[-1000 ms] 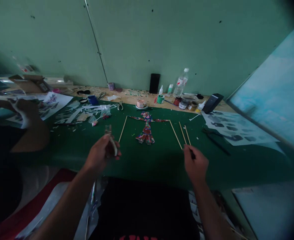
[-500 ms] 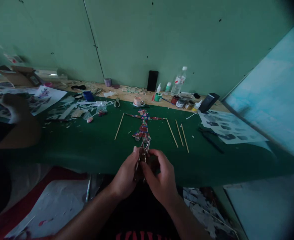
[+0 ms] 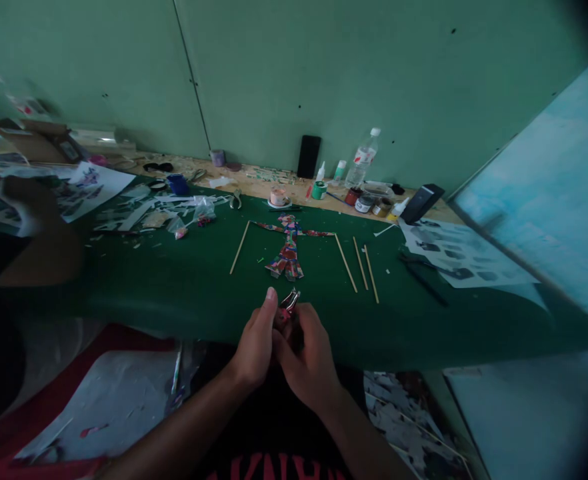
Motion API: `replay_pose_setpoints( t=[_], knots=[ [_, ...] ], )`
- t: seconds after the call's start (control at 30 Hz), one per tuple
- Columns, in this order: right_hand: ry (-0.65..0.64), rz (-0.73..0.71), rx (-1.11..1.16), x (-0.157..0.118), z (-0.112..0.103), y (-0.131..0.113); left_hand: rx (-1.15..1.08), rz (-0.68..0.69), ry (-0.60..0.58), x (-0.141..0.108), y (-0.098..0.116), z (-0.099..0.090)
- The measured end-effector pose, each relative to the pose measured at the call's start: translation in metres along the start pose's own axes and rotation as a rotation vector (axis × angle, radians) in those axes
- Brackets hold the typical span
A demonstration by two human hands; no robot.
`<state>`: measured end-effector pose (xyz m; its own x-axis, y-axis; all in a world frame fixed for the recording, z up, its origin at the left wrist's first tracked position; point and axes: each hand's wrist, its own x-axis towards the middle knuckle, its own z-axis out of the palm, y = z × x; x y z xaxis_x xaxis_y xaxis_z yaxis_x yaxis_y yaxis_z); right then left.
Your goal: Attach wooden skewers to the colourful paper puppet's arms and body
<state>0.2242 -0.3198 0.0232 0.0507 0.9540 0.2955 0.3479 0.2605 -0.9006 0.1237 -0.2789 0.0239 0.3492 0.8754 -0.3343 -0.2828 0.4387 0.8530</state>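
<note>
Shiny metal plier-type tool (image 3: pixel 290 301) is being held btwn L hand (image 3: pixel 257 341) & R hand (image 3: pixel 311 360), lower ctr of frame, tip pointing up & slightly R, handles mostly hidden.

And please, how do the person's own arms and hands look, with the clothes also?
The left hand and right hand wear no gloves, and I see no watch or bracelet on the wrists. Both forearms are without sleeves where they show. The top is black, with reddish lettering across it, cut off by the picture's lower edge.
</note>
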Motion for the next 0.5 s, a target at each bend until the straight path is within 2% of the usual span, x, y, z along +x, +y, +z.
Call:
replay_pose_setpoints(
  t=[0.1,0.27,0.5],
  knots=[
    [-0.008,0.015,0.018,0.000,0.000,0.002,-0.012,0.034,0.074,0.000,0.002,0.003],
    [-0.021,0.016,0.062,-0.001,0.000,0.005,-0.081,-0.081,0.109,0.000,0.008,0.005],
    [0.019,0.023,0.074,0.001,0.002,0.005,-0.174,-0.073,0.007,0.003,0.013,0.003]
  ],
)
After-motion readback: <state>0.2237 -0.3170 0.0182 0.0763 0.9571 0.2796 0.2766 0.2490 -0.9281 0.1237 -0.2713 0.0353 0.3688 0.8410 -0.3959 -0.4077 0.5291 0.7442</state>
